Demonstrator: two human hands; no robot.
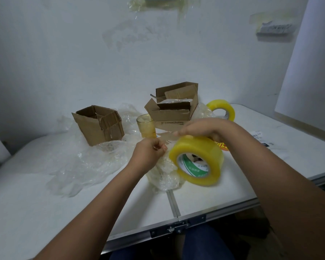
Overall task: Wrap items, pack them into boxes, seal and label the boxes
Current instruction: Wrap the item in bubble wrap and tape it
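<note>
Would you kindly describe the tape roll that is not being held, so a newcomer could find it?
Start at the white folding table and go to its far right side. Beside the open cardboard box stands the yellow tape roll on edge, unlike the one gripped by the right hand.

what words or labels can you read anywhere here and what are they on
Right-hand cardboard box: small upside-down print, seemingly "Guangdong Cosmetics Co., Ltd"; too small to be sure.
Tape roll held by the right hand: green and white core label with characters, too blurred to read.
Red and yellow packet behind the roll: bold characters, mostly hidden, unreadable.
Paper labels on the table's right side: dark print, too small.
Second tape roll: no readable text.
</note>
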